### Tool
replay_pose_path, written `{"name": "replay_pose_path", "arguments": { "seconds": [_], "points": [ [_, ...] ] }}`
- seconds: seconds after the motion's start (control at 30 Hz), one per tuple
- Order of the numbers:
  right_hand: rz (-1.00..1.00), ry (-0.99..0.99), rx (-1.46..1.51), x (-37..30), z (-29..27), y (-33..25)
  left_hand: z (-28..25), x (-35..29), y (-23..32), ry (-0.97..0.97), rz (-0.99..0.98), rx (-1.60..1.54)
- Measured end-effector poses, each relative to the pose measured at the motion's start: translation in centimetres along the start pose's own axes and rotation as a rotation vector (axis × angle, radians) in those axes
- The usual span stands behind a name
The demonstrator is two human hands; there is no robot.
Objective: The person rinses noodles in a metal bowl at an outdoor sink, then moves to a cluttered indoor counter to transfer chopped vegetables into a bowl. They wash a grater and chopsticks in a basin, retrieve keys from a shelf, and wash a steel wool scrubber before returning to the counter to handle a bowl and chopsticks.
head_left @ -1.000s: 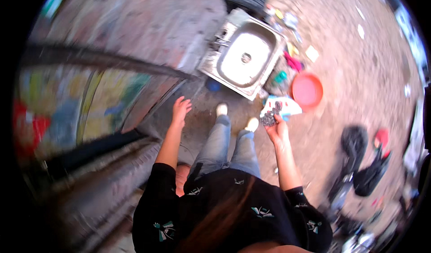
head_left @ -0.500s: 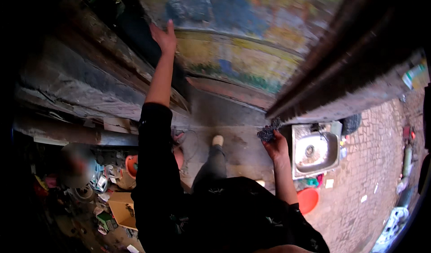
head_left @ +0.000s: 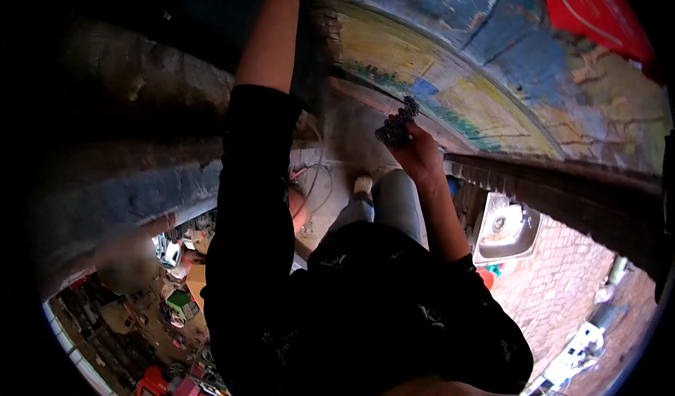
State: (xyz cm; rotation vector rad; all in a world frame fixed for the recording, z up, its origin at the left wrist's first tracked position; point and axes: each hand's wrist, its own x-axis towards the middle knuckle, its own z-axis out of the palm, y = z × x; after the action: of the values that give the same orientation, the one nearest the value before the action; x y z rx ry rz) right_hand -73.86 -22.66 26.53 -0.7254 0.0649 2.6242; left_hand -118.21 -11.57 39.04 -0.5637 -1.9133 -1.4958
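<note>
In my right hand (head_left: 421, 158) is a dark, knobbly bunch (head_left: 395, 130) of small shiny pieces, whose kind I cannot make out. My fingers close round its near side, and the bunch sticks out past the fingertips. Behind it stands a worn painted panel (head_left: 485, 80) in blue, yellow and green, apart from the hand as far as I can tell. My left arm (head_left: 271, 48) stretches up and forward past the panel's left edge. The left hand itself lies beyond the top edge, so its fingers are hidden.
A red sheet (head_left: 598, 16) hangs on the panel at the upper right. A dark ledge runs below it. Beyond my right forearm sits a metal sink (head_left: 508, 245) over brick paving (head_left: 562, 276). At the lower left are a green box (head_left: 183, 304) and cluttered goods on the floor.
I have stepped forward across the floor. The painted panel now lies nearer and more to the right. My right hand has risen with the dark bunch, and my left hand has left the view at the top.
</note>
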Motion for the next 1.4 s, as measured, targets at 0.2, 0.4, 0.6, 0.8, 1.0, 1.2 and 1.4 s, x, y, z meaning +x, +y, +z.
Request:
{"name": "replay_pose_path", "arguments": {
  "seconds": [0.2, 0.4, 0.6, 0.8, 1.0, 1.2, 1.4],
  "points": [
    [-0.107, -0.099, -0.305, 9.7, 1.5, -4.4, 4.6, 1.5, 7.8, -0.714, -0.257, -0.299],
    [0.101, 0.096, -0.113, 19.5, 9.9, -7.2, 17.3, 1.4, 6.6, -0.402, -0.127, -0.224],
    [0.145, 0.077, -0.157, 28.4, 19.3, -10.7, 27.9, -0.8, 9.2, -0.906, -0.211, -0.540],
    [-0.028, -0.144, -0.573, 37.0, 25.7, -16.1, 31.5, 0.8, 13.1, -1.075, -0.254, -0.863],
    [0.001, -0.126, -0.678, 48.4, 30.8, -23.2, 38.5, 2.1, 14.9, -1.483, -0.085, -0.881],
    [-0.053, -0.022, -0.832, 60.0, 35.7, -29.5, 44.8, 5.2, 14.7, -1.851, 0.165, -1.116],
    [-0.171, 0.160, -0.799, 70.3, 41.3, -34.5, 50.7, 5.9, 11.7, -2.281, 0.407, -1.217]
  ]
}}
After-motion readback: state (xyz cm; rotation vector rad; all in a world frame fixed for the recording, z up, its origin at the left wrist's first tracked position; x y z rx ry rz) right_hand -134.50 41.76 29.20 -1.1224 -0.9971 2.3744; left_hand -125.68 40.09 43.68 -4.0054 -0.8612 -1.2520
